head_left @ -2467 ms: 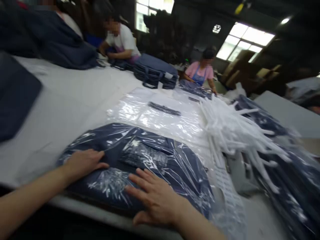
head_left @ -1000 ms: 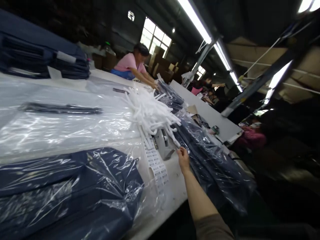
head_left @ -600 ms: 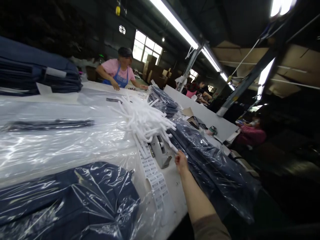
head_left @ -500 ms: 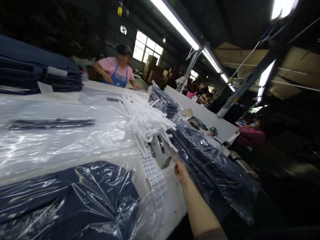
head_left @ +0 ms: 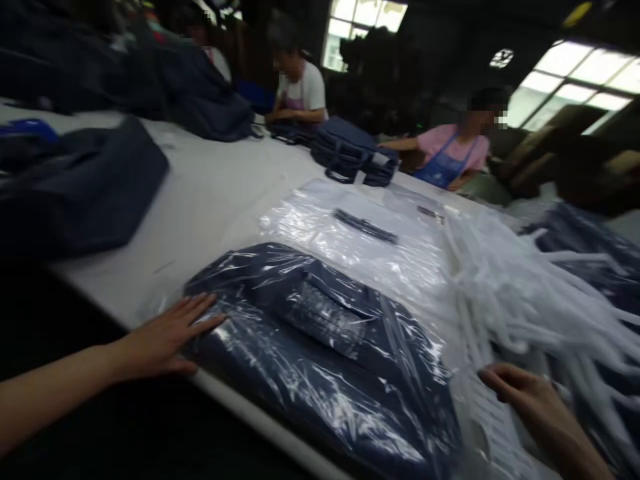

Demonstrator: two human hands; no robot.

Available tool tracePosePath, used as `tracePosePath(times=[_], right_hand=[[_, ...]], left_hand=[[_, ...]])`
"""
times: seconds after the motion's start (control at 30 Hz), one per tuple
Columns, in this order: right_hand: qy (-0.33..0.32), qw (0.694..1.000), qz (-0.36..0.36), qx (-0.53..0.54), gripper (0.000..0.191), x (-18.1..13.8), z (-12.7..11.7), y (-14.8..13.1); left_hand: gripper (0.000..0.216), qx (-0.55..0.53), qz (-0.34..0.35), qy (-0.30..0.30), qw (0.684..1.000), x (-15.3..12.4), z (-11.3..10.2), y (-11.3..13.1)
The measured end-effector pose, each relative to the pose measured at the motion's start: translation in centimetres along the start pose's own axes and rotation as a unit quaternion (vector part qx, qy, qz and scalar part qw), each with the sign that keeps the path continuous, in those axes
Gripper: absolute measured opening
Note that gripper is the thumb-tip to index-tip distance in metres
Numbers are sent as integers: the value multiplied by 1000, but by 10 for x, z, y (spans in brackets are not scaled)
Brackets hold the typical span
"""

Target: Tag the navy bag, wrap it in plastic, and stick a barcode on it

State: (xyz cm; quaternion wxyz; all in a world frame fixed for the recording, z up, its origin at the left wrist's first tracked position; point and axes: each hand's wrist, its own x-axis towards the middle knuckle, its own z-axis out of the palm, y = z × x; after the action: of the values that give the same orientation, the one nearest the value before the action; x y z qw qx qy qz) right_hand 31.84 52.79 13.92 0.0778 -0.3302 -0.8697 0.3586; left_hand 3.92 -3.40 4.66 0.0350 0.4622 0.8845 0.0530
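Observation:
A dark blue bag in clear plastic lies along the near edge of the table. My left hand rests flat on its left end, fingers stretched out. At the right end, my right hand hovers by a strip of printed labels, with thumb and forefinger pinched together. Whatever may be between those fingertips is too small and blurred to make out. A heap of white soft strips lies just beyond my right hand.
Flat clear plastic bags lie behind the wrapped bag, with a dark strap on them. A stack of folded dark bags stands farther back. Another dark bag is at left. Co-workers sit across the white table.
My view has swung left. My right hand has left the grey tape dispenser and come toward the wrapped bag's right end. My left hand has come into view on the bag.

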Motion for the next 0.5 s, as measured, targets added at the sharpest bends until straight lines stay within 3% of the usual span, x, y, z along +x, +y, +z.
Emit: tracePosePath(times=[0.07, 0.17, 0.27, 0.37, 0.5], right_hand=[[-158, 985, -62, 39, 35, 16, 49, -67], [-359, 916, -152, 95, 37, 21, 128, -170], [-489, 844, -204, 89, 38, 25, 206, -252], [-541, 797, -268, 4, 35, 26, 275, -304], [-470, 769, -346, -260, 32, 23, 346, -330]], left_hand=[[92, 10, -23, -74, 997, -20, -2, -9], [103, 4, -37, -117, 992, -13, -5, -9], [106, -13, -44, -139, 989, -5, -11, -3], [110, -28, -49, -160, 986, -7, -14, 0], [111, -37, -40, -160, 986, -12, -7, -5]])
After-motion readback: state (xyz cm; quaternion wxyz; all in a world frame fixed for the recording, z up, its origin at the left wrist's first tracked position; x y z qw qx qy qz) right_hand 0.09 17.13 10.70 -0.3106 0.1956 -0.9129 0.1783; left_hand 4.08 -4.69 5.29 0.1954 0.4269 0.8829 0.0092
